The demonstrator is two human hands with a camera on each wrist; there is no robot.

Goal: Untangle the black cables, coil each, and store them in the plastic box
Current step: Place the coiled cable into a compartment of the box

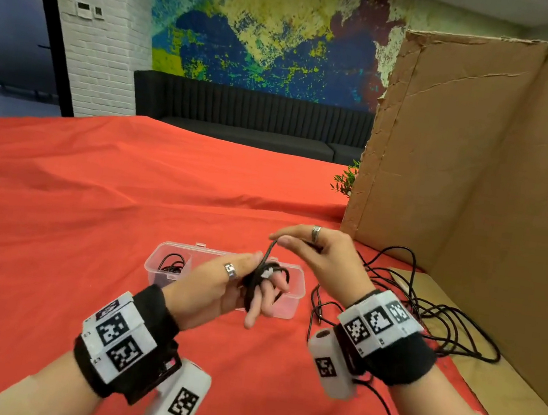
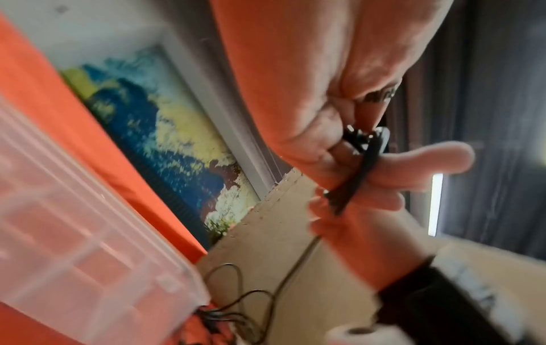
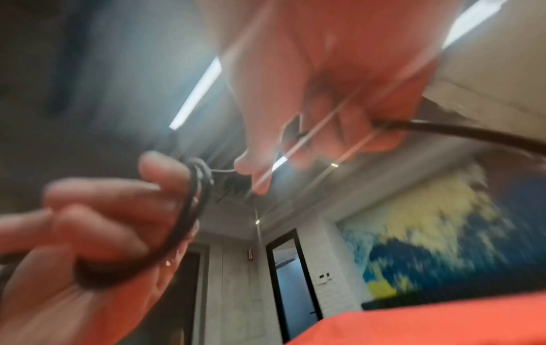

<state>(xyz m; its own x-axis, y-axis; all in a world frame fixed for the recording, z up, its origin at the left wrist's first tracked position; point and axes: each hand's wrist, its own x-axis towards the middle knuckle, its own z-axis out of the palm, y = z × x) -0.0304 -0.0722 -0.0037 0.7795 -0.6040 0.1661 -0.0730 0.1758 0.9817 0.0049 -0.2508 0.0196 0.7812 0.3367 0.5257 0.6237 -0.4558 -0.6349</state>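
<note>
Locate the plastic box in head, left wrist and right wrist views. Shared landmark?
Head: plastic box at centre, on the red cloth, behind the left hand.
Left wrist: blurred, filling the lower left.
Right wrist: not in view.
Shared landmark: the painted wall mural.

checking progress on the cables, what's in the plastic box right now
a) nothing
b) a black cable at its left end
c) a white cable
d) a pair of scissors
b, a black cable shows through the clear wall at the left end of the box, while the left hand holds another coil above it.
</note>
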